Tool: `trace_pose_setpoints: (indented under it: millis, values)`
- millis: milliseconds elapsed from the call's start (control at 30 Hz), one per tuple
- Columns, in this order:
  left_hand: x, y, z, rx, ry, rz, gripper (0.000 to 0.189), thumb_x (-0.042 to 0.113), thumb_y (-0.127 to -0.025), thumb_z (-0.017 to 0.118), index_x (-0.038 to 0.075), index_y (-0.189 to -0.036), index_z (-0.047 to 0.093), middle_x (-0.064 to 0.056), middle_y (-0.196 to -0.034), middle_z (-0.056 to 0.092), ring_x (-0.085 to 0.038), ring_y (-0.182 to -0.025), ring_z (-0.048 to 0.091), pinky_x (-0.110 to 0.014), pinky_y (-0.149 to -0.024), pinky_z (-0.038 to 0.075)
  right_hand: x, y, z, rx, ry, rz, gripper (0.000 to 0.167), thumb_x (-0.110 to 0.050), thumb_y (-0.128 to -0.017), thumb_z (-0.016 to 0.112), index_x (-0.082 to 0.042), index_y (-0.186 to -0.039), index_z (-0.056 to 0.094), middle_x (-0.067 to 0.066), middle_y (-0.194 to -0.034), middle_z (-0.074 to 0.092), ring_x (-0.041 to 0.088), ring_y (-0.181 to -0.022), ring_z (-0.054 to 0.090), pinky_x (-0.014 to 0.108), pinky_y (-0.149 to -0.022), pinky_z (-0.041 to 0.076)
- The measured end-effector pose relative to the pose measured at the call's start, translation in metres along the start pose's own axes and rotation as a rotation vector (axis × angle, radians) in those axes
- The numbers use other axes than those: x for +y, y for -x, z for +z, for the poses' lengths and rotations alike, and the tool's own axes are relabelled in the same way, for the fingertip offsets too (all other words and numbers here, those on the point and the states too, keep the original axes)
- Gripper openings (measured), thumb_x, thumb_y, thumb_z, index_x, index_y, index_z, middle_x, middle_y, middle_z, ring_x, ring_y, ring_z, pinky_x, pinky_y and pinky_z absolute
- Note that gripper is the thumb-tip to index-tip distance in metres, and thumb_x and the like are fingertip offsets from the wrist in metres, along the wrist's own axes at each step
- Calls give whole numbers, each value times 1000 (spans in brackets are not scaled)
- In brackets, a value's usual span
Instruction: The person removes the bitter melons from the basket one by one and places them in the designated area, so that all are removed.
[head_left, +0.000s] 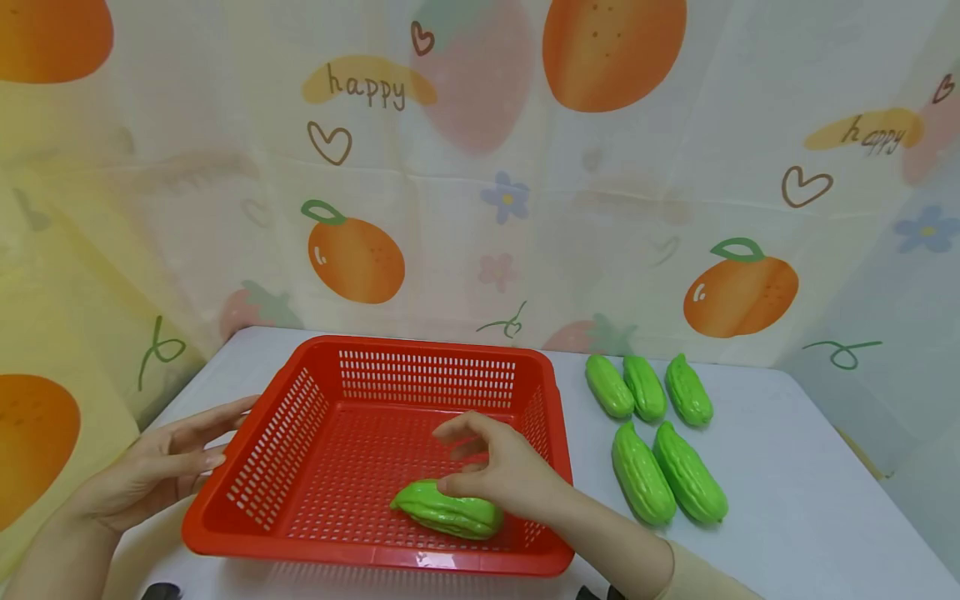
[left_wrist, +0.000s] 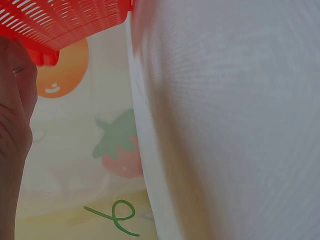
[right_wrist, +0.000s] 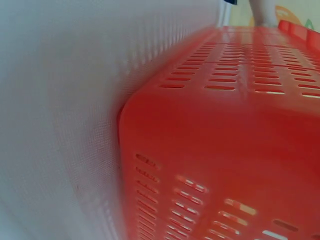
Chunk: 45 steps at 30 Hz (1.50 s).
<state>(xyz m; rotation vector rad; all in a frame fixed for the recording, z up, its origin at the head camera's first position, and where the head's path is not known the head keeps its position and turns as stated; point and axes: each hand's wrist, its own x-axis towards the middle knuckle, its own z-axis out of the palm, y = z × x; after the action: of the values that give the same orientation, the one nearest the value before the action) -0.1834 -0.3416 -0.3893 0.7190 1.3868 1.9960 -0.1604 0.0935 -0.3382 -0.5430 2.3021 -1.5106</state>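
Note:
A red plastic basket (head_left: 375,560) with slotted walls stands on the white table. Inside, near its front right, a green bitter melon (head_left: 448,510) lies on its side. Over that melon is my right hand (head_left: 506,467), fingers bent loosely and apart from it; the thumb tip overlaps the melon's top, and whether they touch I cannot tell. At the basket's left rim rests my left hand (head_left: 161,458), its fingers fairly straight against the outside. The left wrist view shows this hand (left_wrist: 15,95) beside the basket's edge; the right wrist view shows only the basket's outer wall (right_wrist: 225,135).
Right of the basket, several bitter melons lie in two rows, including one at the back (head_left: 688,390) and one in front (head_left: 642,473). A fruit-printed cloth (head_left: 450,208) hangs behind the table (head_left: 795,500). Small dark objects (head_left: 161,591) show at the bottom edge.

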Motion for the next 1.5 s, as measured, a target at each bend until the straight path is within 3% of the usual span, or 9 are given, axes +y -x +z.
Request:
trace_pose_setpoints:
  millis: [333, 667, 800, 1233, 1500]
  values:
    - [1, -2, 0, 5, -25, 9, 66, -10, -99, 20, 17, -159, 21, 4, -157, 43, -22, -131, 58, -42, -101, 54, 5, -3, 1, -71, 16, 30, 45, -16, -82, 77, -17, -124, 61, 7, -131, 62, 28, -118, 57, 34, -91, 56]
    - [0, 0, 0, 50, -51, -17, 64, -9, -100, 23, 21, -157, 27, 8, -154, 47, -23, -129, 61, -41, -99, 55, 8, -1, 5, -121, 123, 94, 52, -20, -77, 79, -16, -125, 59, 4, -130, 62, 28, -122, 55, 47, -98, 52]
    - [0, 0, -1, 29, -45, -3, 65, -10, -99, 21, 20, -157, 26, 8, -155, 46, -24, -129, 60, -41, -100, 55, 8, -1, 6, -134, 179, 79, 54, -19, -77, 79, -13, -126, 59, 6, -131, 62, 28, -121, 56, 48, -100, 52]
    - [0, -1, 0, -5, -6, 5, 66, -10, -99, 20, 20, -157, 25, 7, -156, 44, -24, -131, 59, -40, -102, 54, 8, 1, 8, -185, 375, 48, 61, -23, -76, 82, -11, -131, 56, 5, -130, 61, 17, -116, 57, 32, -98, 49]
    - [0, 0, 0, 17, -16, -4, 65, -10, -99, 21, 21, -157, 27, 8, -155, 46, -24, -130, 60, -41, -101, 54, 6, 4, 7, -226, 425, 52, 55, -16, -77, 80, -20, -127, 58, -7, -112, 61, 4, -98, 51, 21, -80, 46]
